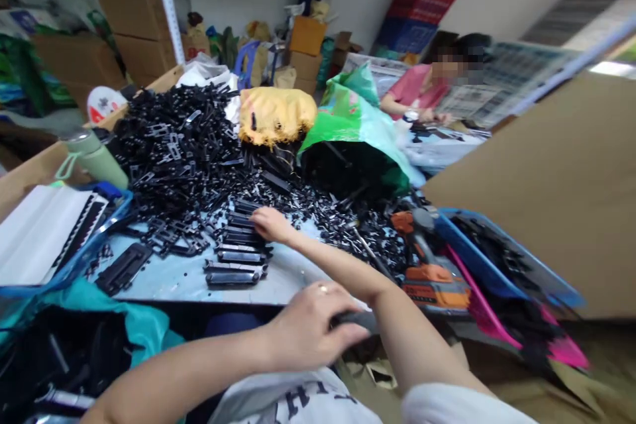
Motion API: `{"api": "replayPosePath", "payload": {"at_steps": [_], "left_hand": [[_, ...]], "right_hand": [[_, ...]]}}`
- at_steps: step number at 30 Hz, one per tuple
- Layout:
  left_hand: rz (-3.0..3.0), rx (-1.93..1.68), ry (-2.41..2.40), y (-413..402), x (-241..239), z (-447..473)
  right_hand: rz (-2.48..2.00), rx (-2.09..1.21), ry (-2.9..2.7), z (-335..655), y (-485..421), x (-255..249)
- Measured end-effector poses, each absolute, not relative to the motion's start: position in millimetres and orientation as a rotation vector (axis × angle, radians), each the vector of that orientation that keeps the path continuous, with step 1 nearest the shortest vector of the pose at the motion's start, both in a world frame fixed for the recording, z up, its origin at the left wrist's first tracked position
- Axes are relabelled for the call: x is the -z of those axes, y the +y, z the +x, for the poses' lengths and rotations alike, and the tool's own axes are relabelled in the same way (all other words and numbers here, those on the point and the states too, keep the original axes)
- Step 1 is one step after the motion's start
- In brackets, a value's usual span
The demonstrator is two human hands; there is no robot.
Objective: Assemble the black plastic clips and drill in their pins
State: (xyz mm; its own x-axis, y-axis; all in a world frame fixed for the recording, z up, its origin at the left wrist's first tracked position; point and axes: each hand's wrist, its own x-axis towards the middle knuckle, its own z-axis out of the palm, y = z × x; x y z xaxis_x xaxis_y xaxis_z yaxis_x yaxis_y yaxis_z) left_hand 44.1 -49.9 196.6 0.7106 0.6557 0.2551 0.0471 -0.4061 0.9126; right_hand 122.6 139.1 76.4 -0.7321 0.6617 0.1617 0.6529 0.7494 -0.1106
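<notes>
**Two hands at a table of black plastic parts**

Nearest to us, the left hand [308, 334], a ring on one finger, hangs just in front of the table [169, 278] edge. Its fingers are closed around a dark grey piece [355, 321], of which only one end shows past the fingertips.

The right arm crosses above it and reaches forward. The right hand [271, 224] lies on the far end of a row of black bars [237, 258], which sit side by side on the bare tabletop. Its fingers are stretched out and touch the bars. We cannot tell whether they pinch one.

To the right of this arm an orange drill [430, 275] lies on the table, just beside a blue tray [546, 275] of dark parts.

Beyond the row rises a large heap of black parts [183, 139], spread over most of the table. A green bottle [97, 159] lies tilted at its left edge.

Behind the heap sit a yellow bag [275, 112] and, to its right, a green bag [358, 119] with its dark mouth open.

Farther still, a person in a pink top [420, 87] is bent over the far end. Cardboard boxes [134, 23] stand against the back wall.
</notes>
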Motion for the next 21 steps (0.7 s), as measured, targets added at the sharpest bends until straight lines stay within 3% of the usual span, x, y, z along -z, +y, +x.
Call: {"api": "replayPosePath", "payload": {"at_steps": [3, 6, 15, 21], "left_hand": [[1.947, -0.575, 0.134, -63.8, -239.9, 81.4], [1.868, -0.422, -0.078, -83.8, -249.6, 115.0], [1.497, -0.207, 0.285, -118.2, -240.4, 173.0], [1.71, 0.232, 0.213, -107.3, -225.4, 164.2]], "right_hand": [[-0.808, -0.031, -2.754, 140.8, 99.5, -67.9], [-0.75, 0.025, -2.752, 164.3, 66.8, -65.1], [-0.964, 0.026, -2.598, 224.8, 15.6, -78.0], [-0.963, -0.111, -2.555, 244.9, -18.8, -65.7]]}}
